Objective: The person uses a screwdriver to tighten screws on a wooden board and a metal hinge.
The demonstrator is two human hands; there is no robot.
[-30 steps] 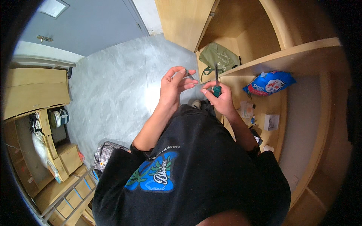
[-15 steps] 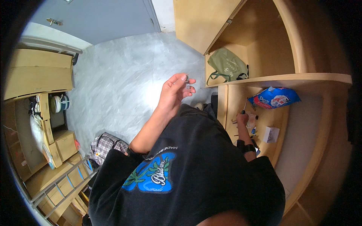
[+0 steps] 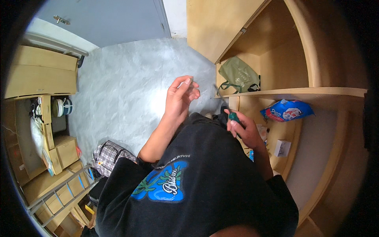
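Above the floor, near the middle of the view, my left hand (image 3: 178, 100) pinches a small greyish piece (image 3: 191, 79) between thumb and fingertips. Its kind is too small to make out, and the fingers cover much of it. To the right, my right hand (image 3: 245, 129) is wrapped around the dark green handle of a screwdriver (image 3: 233, 117). The thin shaft points up and to the left, toward the cabinet's edge, and its tip is apart from the left hand.
On the right, a wooden cabinet (image 3: 272, 93) holds a green bag (image 3: 239, 74); on the desk below lie a blue packet (image 3: 287, 110) and a small white box (image 3: 282, 147). A plaid bag (image 3: 112, 157) and metal ladder (image 3: 65, 193) are at the left. A grey door (image 3: 106, 19) stands beyond.
My right hand has lifted off the desk with the screwdriver and come left, in front of my body. The left hand still pinches the small piece, its fingers now curled closer around it.
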